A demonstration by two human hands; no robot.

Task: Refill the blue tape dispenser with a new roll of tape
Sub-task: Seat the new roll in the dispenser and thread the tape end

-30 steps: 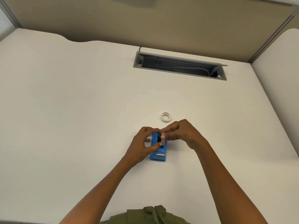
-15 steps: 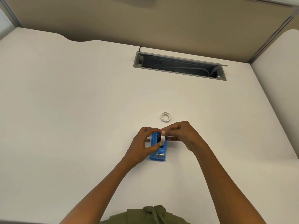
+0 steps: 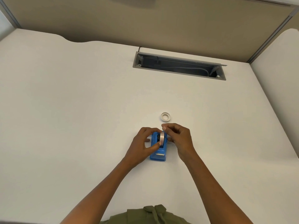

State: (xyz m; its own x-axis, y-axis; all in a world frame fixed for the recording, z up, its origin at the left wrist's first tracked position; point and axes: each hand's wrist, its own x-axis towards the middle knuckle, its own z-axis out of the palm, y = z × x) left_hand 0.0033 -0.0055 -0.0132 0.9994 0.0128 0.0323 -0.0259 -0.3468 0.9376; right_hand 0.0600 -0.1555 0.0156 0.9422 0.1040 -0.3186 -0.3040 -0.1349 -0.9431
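Head view, near to far. At the near edge of the white desk (image 3: pixel 64 110) a green garment (image 3: pixel 145 215) is cut off by the frame, and two bare forearms reach forward from it. The blue tape dispenser (image 3: pixel 159 152) stands on the desk toward the near edge, roughly midway between the side edges, its metal cutter end facing the person. A new roll of tape (image 3: pixel 162 137) sits upright in the dispenser's cradle on a dark hub. The left hand (image 3: pixel 142 146) curls against the dispenser's left side, thumb tip touching the roll's near face and fingers bent round the far end. The right hand (image 3: pixel 178 138) hovers at the right side, thumb and forefinger pinched together just above the roll's far rim; whether a tape end lies between them cannot be told. Just beyond the right hand an empty white tape core (image 3: pixel 165 117) lies flat, apart from both hands. Near the far edge a cable tray (image 3: pixel 179 66) is recessed in the desk, lid open, before a beige partition (image 3: pixel 145 21). Compared with half a second ago, the roll is seated lower in the cradle and the right hand has released it and risen. The dispenser's far end is hidden by the fingers.
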